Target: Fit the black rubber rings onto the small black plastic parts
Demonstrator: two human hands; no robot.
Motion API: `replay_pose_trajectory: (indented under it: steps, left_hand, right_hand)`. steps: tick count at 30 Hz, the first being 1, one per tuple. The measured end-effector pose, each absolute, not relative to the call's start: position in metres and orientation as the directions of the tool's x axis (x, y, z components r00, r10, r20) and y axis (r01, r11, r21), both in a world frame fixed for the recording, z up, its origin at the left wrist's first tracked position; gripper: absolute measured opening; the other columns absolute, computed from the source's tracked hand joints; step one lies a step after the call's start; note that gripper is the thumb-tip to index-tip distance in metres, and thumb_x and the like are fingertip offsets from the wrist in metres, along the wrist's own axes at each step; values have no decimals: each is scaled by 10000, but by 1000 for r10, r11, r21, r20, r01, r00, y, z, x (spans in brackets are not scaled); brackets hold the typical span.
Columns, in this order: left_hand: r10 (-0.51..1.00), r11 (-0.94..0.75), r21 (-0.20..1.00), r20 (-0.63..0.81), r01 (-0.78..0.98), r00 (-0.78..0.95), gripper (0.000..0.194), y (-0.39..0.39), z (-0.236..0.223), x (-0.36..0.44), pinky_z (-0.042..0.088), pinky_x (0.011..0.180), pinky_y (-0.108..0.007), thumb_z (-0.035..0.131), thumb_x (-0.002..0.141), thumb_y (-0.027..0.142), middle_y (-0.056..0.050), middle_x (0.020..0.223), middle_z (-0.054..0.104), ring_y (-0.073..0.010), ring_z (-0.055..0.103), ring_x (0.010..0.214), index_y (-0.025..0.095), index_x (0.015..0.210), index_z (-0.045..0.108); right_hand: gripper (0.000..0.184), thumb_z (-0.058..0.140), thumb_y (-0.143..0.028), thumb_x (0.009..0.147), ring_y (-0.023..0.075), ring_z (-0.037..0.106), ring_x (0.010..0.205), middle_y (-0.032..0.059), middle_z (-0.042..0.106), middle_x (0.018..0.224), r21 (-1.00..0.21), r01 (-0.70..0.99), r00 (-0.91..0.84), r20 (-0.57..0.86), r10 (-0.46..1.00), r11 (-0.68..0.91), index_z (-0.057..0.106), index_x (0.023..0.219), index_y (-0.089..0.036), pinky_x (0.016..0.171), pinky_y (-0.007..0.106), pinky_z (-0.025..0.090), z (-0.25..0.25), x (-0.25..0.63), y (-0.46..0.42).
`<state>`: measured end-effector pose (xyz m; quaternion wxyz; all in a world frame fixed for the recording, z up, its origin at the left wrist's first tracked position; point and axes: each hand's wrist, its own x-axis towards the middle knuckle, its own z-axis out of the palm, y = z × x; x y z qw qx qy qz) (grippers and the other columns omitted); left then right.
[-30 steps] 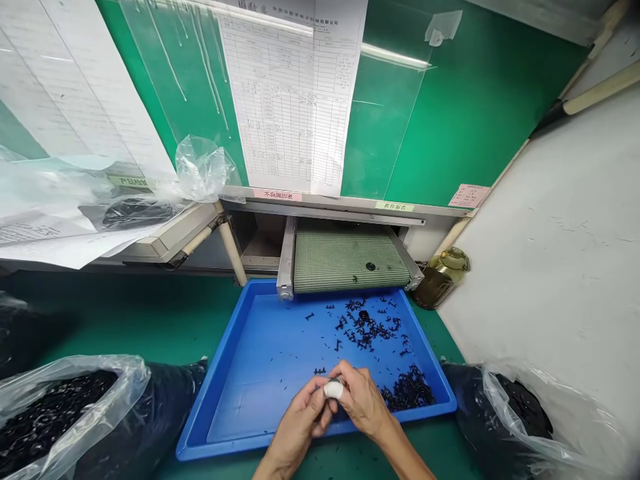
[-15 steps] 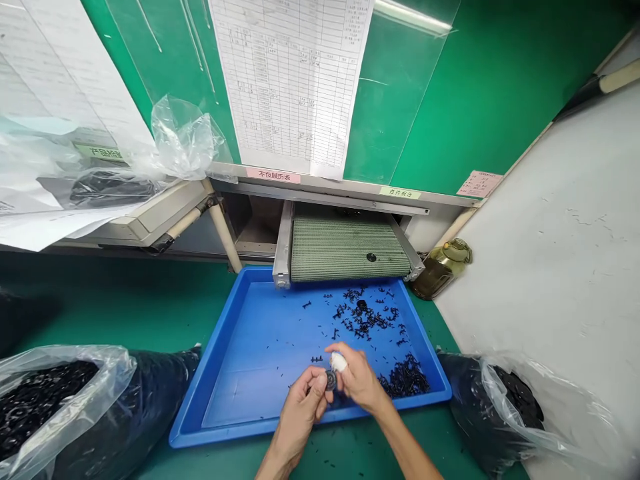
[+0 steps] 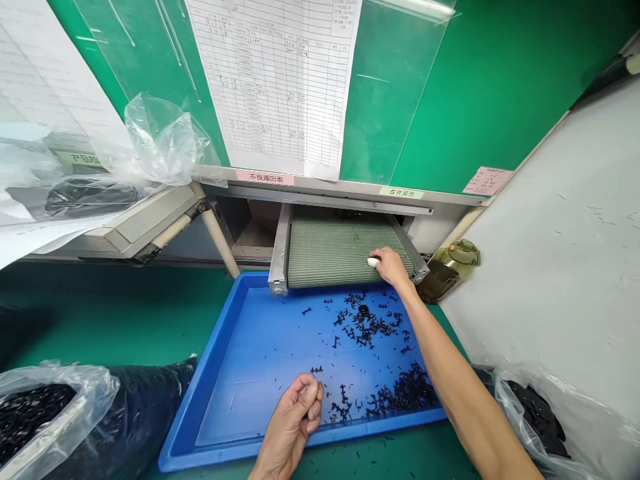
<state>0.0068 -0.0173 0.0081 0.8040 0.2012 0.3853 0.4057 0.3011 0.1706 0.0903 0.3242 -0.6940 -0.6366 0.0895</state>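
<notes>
My right hand (image 3: 393, 267) reaches over the front part of the green conveyor belt (image 3: 330, 243). A small white object (image 3: 373, 263), its kind unclear, sits in its closed fingers. A sliver of a black round part (image 3: 376, 257) shows by the fingertips; whether the fingers grip it I cannot tell. My left hand (image 3: 299, 408) is closed in a pinch above the near side of the blue tray (image 3: 200, 373), and whatever its curled fingers hold is hidden. Small black branched plastic pieces (image 3: 413, 390) lie heaped and scattered in the tray, with one black round part (image 3: 363, 309) among them.
Clear bags of black parts stand at the left (image 3: 125, 407) and right (image 3: 540, 417) of the tray. A green-tinted jug (image 3: 450, 270) stands beside the conveyor, near the white wall. A metal rail (image 3: 325, 199) crosses above the belt.
My right hand has moved forward from beside my left hand to the belt, taking the white object along. The dark round part seen in my left hand no longer shows there.
</notes>
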Motion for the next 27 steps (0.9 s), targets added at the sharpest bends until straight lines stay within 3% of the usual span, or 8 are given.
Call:
replay_pose_trajectory:
  steps: [3,8,12,18,21,23,27]
  left_hand:
    - [811,584,642,-451,-497,371,252,-17,7,7,249,430,-177,730,731,346,-8,807,570,-38,350,520,174,833,577]
    - [818,574,609,-436,-547,374,316,-15,8,8,268,450,-184,705,745,401,6,740,524,-39,339,520,150,914,614]
    - [832,554,645,-425,-526,357,364,-16,12,12,297,475,-196,666,761,463,-4,760,541,-61,390,557,151,939,604]
    - [870,482,763,-358,-432,339,491,-22,5,16,257,456,-200,618,752,563,33,659,496,-68,377,511,156,1017,551]
    - [889,400,864,-285,-306,357,498,-24,-1,17,200,433,-198,661,734,524,85,566,402,-56,310,454,175,1061,522]
    - [891,364,897,-257,-250,375,484,-25,-3,18,182,427,-202,668,738,497,95,558,374,-49,281,438,180,1076,527]
    - [871,426,867,-315,-257,378,465,-23,-1,17,197,436,-199,664,753,468,71,600,432,-45,315,459,171,1094,554]
  right_hand:
    - [232,469,-101,676,174,554,755,43,585,804,-629,777,200,272,942,17,617,838,-175,717,293,426,85,300,166]
    - [338,427,-164,714,101,551,526,0,602,786,-774,632,99,132,986,40,569,1020,-186,486,222,417,59,257,97]
    - [220,440,-168,736,94,532,524,-10,626,690,-829,556,-54,42,998,65,626,853,-179,480,206,386,33,199,29]
    - [180,409,-193,811,95,434,561,-44,521,591,-831,554,-39,46,998,60,572,734,-189,538,217,324,21,150,-17]
    - [195,379,-162,810,102,452,586,-50,527,619,-819,572,-24,28,999,37,563,864,-195,597,227,351,18,147,-21]
    - [301,369,-124,790,99,478,548,-73,531,587,-818,574,-70,-15,997,28,539,1023,-208,597,222,378,17,151,-22]
    - [398,348,-87,786,85,517,438,-99,560,542,-802,596,-195,-121,973,20,525,1111,-234,501,194,397,18,173,-12]
